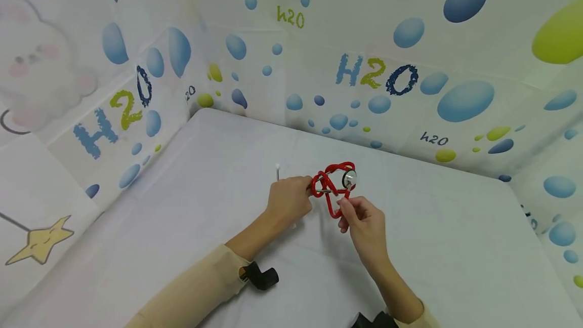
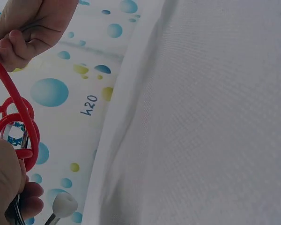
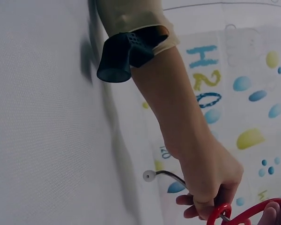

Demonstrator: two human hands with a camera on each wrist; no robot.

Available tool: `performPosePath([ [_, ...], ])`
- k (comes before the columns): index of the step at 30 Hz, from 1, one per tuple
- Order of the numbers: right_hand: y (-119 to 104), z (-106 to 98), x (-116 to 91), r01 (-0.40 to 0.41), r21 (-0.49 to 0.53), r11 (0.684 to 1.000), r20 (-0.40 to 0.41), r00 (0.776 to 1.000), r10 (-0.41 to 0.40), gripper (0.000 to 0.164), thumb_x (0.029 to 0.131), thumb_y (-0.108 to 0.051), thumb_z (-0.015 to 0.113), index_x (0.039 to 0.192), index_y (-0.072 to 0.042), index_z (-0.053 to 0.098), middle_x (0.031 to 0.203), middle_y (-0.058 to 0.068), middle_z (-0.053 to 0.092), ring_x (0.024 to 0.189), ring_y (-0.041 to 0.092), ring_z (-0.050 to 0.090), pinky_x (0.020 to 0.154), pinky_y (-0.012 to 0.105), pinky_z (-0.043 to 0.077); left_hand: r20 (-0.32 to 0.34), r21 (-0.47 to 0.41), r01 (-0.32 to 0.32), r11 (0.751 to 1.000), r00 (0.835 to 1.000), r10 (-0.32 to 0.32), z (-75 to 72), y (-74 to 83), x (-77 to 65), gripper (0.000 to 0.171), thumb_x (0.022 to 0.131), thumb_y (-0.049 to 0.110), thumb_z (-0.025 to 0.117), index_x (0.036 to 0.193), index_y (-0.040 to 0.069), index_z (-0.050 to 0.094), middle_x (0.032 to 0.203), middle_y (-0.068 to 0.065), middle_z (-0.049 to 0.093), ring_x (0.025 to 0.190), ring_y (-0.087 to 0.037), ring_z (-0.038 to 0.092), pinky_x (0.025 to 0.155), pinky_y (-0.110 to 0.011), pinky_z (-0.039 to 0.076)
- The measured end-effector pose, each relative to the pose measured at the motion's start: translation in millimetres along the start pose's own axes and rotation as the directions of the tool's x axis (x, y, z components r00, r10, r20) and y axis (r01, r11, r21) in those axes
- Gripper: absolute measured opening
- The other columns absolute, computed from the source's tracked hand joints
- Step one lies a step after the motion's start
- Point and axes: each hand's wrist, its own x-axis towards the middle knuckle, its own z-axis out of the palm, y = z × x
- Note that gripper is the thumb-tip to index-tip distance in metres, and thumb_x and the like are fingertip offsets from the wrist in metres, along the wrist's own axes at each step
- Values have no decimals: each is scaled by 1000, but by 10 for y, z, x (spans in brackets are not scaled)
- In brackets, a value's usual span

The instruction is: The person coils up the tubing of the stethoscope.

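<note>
A stethoscope with red tubing (image 1: pixel 329 205) is held above the white table, its tube looped and wound about itself. My left hand (image 1: pixel 291 199) grips its metal ear tubes, and one white ear tip (image 1: pixel 278 167) sticks out beyond the knuckles. The round silver chest piece (image 1: pixel 349 179) is at the right side of the bundle. Just below it, my right hand (image 1: pixel 366 227) pinches the red tube between thumb and fingers. The left wrist view shows the red loops (image 2: pixel 30 126) between both hands and the white ear tip (image 2: pixel 64 205) beneath the left one.
The white cloth-covered table (image 1: pixel 437 247) spreads under both hands. Behind it hangs a white curtain (image 1: pixel 314 65) printed with blue and green drops and "H2O" lettering. Black wrist mounts (image 1: pixel 261 276) sit at the beige sleeves (image 1: pixel 196 285).
</note>
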Motion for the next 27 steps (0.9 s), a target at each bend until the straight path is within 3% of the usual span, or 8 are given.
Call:
performPosePath([
  [6,24,44,34,-111,46,993,31,993,110,29,83,-34,62,86,-5,60,70,16,60,50,18,52,48,26,48,-90,26,-74,997,993,77,29,0,-35,6,73,10,63,70,15,62,56,7,60,44,-2,44,40,-18,37],
  [14,79,69,53,-188,44,981,79,980,184,33,81,-38,63,88,-6,62,71,26,56,48,17,51,47,26,48,-144,20,-91,996,985,93,8,35,-38,6,73,11,62,69,16,60,53,6,57,43,-5,42,39,-20,36],
  [27,141,26,82,-236,45,971,45,971,234,41,78,-41,65,90,-1,60,75,24,57,49,17,52,48,24,48,-125,18,-143,989,982,145,24,74,-41,4,75,15,61,71,15,62,56,5,59,45,-6,47,43,-20,41],
])
